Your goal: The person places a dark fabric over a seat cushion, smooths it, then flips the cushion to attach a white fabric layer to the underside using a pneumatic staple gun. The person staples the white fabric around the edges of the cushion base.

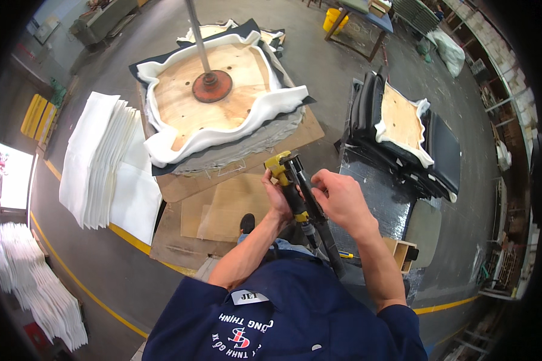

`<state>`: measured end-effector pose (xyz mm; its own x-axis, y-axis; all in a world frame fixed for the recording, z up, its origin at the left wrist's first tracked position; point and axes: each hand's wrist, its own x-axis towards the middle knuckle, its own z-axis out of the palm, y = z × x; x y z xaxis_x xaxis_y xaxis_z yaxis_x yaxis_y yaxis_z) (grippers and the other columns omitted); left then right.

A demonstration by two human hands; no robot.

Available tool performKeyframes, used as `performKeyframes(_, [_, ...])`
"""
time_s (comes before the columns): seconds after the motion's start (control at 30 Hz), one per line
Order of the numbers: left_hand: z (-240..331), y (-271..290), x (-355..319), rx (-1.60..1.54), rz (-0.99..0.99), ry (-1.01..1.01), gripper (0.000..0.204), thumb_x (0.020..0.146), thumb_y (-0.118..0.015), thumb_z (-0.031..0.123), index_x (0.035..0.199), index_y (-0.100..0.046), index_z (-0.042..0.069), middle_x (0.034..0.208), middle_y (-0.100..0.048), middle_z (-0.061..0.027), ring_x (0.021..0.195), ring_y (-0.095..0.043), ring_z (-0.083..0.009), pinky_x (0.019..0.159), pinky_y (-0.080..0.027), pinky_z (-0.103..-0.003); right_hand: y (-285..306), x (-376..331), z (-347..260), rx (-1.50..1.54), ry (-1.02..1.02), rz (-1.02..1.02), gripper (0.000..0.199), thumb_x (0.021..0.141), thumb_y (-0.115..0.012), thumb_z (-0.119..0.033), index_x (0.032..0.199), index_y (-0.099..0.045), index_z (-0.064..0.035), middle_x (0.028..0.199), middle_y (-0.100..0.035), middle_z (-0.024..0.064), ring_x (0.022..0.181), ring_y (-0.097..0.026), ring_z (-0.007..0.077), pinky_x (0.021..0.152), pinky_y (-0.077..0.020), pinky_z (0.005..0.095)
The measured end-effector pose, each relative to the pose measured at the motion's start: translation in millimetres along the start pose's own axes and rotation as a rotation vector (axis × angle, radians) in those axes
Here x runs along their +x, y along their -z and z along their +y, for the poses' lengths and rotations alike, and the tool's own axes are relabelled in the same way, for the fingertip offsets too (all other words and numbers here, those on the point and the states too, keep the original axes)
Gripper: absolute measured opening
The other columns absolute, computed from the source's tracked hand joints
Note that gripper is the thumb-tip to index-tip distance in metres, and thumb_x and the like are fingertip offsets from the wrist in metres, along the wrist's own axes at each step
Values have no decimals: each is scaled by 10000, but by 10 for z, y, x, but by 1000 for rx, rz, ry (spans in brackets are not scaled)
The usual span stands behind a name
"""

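My left hand (275, 197) is wrapped around a yellow and black air staple gun (279, 167) in front of my waist, its hose fitting pointing back toward me. Beside the gun's long black magazine, my right hand (345, 200) is closed with the fingers curled; what they hold, if anything, is hidden. Beyond the gun, a plywood seat panel (247, 69) lies underside up, edged by white padding (259, 112) and dark fabric. A round red press foot (212, 86) on an upright metal rod (197, 36) rests on the plywood.
White padding sheets (93, 162) are stacked left of the panel, with more white sheets (42, 289) at lower left. To the right are black padded seats (367, 114), one with bare plywood (400, 114). A small wooden box (397, 253) sits by my right forearm.
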<state>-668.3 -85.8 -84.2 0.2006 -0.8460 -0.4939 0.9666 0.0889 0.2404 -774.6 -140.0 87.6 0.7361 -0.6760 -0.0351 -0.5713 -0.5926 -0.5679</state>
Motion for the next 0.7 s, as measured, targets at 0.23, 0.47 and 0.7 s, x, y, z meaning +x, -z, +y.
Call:
performKeyframes(0.23, [208, 405, 108, -72, -123, -52, 750, 937, -252, 755, 1055, -641, 125, 977, -682, -43, 899, -646, -224, 838, -539, -387, -206, 249, -265, -66, 58, -62, 138, 841, -725, -106, 901, -637, -19, 836, -677, 144, 779, -681, 333, 687, -530, 405])
performKeyframes(0.47, [405, 411, 115, -88, -50, -72, 769, 920, -249, 758, 1057, -633, 106, 980, -672, -64, 914, -651, -244, 834, -544, -394, -417, 419, -330, -17, 74, 33, 196, 846, -718, -132, 981, -607, -45, 870, -647, 129, 806, -659, 357, 707, -523, 448])
performKeyframes(0.7, [538, 458, 132, -66, -46, -81, 813, 874, -288, 798, 1029, -630, 78, 955, -685, -119, 840, -673, -280, 745, -574, -420, -491, 601, -256, 188, 17, 14, 300, 832, -759, -131, 1071, -617, -19, 844, -628, 111, 739, -634, 265, 681, -509, 377])
